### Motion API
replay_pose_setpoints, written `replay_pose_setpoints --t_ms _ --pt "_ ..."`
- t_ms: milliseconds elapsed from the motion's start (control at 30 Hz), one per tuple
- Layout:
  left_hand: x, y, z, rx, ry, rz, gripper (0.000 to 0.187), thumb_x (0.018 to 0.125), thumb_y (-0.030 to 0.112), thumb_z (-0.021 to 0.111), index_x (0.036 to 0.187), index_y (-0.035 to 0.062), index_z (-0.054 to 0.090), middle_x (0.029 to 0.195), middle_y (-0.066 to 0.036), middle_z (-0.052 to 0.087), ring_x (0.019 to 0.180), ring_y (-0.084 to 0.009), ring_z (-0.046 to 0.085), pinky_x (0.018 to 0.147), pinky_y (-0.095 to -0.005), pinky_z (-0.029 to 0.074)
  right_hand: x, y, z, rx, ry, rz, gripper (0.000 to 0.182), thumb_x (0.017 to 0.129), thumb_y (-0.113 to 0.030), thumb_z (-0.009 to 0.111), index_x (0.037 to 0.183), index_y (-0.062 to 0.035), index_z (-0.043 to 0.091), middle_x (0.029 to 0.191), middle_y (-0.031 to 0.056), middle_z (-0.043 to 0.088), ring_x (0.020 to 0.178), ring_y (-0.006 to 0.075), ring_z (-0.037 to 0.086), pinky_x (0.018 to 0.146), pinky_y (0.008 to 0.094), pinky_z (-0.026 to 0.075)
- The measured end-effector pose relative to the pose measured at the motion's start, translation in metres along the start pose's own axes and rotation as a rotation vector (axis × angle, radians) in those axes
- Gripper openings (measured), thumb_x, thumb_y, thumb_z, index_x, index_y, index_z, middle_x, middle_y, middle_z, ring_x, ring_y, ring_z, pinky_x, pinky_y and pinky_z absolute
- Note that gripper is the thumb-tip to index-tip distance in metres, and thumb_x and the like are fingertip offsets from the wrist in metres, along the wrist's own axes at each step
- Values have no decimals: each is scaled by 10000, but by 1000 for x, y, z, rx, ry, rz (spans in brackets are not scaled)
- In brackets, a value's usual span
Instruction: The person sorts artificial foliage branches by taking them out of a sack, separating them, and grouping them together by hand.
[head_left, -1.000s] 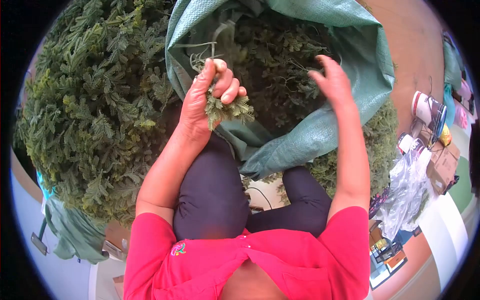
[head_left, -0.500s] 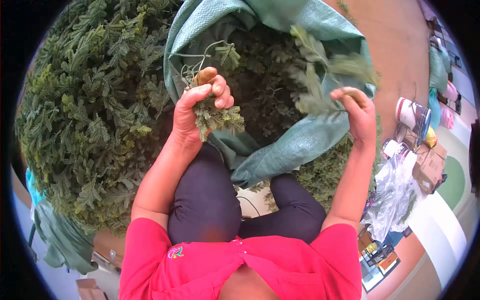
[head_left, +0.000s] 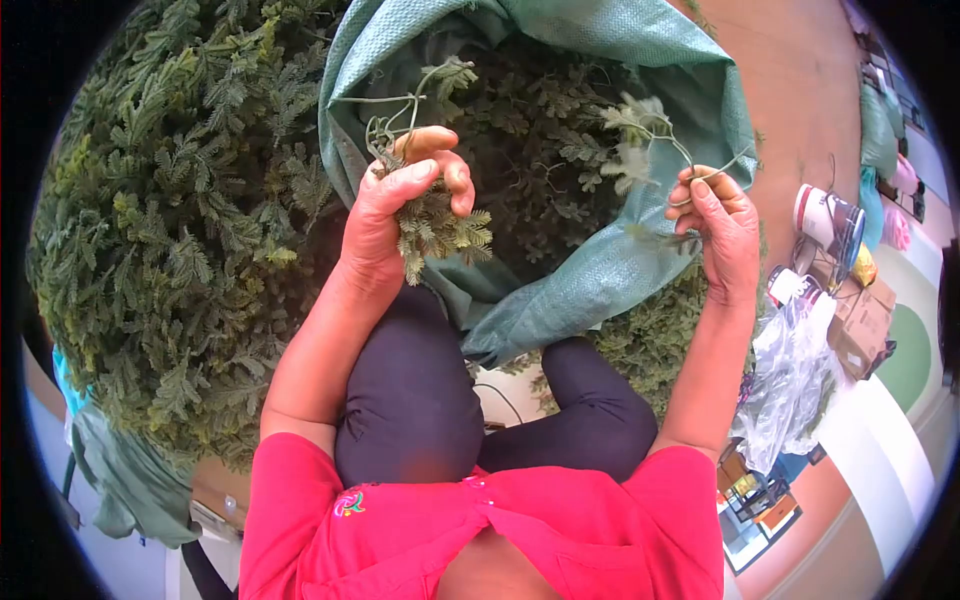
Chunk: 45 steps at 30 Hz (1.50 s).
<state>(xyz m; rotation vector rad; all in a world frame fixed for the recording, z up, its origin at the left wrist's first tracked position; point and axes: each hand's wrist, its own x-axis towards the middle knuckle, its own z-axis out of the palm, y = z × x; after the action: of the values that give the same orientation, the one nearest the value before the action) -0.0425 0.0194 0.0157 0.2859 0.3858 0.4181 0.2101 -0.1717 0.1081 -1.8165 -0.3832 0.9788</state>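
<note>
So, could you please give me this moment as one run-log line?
left hand: holding bunched sprigs | right hand: pinching single stem | green sack: open, greenery inside | leafy pile: left of sack

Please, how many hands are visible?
2: the left hand, with leafy sprigs, at the left edge of the green sack; the right hand, with a sprig, at its right edge.

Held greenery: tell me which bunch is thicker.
The bunch in the left hand: it is tightly packed, while the right hand holds a sparse sprig.
</note>
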Motion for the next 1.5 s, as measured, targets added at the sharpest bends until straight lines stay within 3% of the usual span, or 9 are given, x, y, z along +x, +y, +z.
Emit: replay_pose_setpoints --t_ms 233,500,667,733,1000,1233,1333,1433,1500 --pt "3 0 9 129 -107 92 232 817 73 599 1043 21 608 960 -143 648 862 -208 626 771 -313 501 -14 -11 15 74 -29 75 203 898 -176 606 1004 -2 615 815 67 662 683 122 643 565 198 474" --pt "14 0 26 699 -287 165 366 770 3 540 1128 2 620 1335 -166 504 1252 -223 456 1054 -352 321 -32 -21 47 -308 -147 70 142 893 -119 595 981 -8 611 799 48 664 683 90 623 569 194 449" --pt "13 -12 25 690 -339 -44 387 840 61 582 1221 -2 570 1258 -121 571 1169 -184 518 1011 -341 384 -28 -18 72 -103 -102 93 156 921 -120 571 1006 10 575 819 84 665 711 107 648 569 177 469" --pt "15 -22 18 553 -325 -202 394 880 114 636 1253 20 547 963 4 647 751 -39 572 672 -200 490 -25 -10 94 -21 -79 85 161 925 -114 565 1022 15 559 840 99 663 727 121 653 585 187 487" --pt "15 -21 9 639 -267 -397 344 782 87 737 1094 -3 624 928 6 651 809 -58 572 750 -226 479 -18 23 132 403 -115 91 137 919 -33 548 1043 0 499 888 124 655 766 154 655 650 237 534" --pt "7 -9 7 400 -9 -464 198 843 214 611 731 75 525 639 -29 559 608 -142 566 620 -296 460 48 24 85 -76 -391 -13 120 882 -105 597 952 -36 666 911 35 689 718 101 651 594 217 492" --pt "13 -15 -23 123 143 -207 219 910 226 563 750 78 543 650 -18 553 581 -132 548 552 -283 448 115 65 33 -214 223 -143 165 921 -139 538 1008 -45 642 882 59 691 683 110 649 606 231 496" --pt "12 -17 -6 521 294 -89 153 866 191 637 804 54 609 695 21 568 605 -60 515 558 -231 421 164 149 -22 -1126 216 -285 393 750 -188 640 1131 -93 611 1154 180 568 1124 346 505 925 418 431" --pt "13 -20 -4 842 325 -34 135 839 167 677 827 39 637 714 59 562 623 -17 486 564 -202 405 162 171 -24 -1344 179 -296 340 788 -202 612 1111 -96 626 1098 180 605 1065 361 543 898 421 439"
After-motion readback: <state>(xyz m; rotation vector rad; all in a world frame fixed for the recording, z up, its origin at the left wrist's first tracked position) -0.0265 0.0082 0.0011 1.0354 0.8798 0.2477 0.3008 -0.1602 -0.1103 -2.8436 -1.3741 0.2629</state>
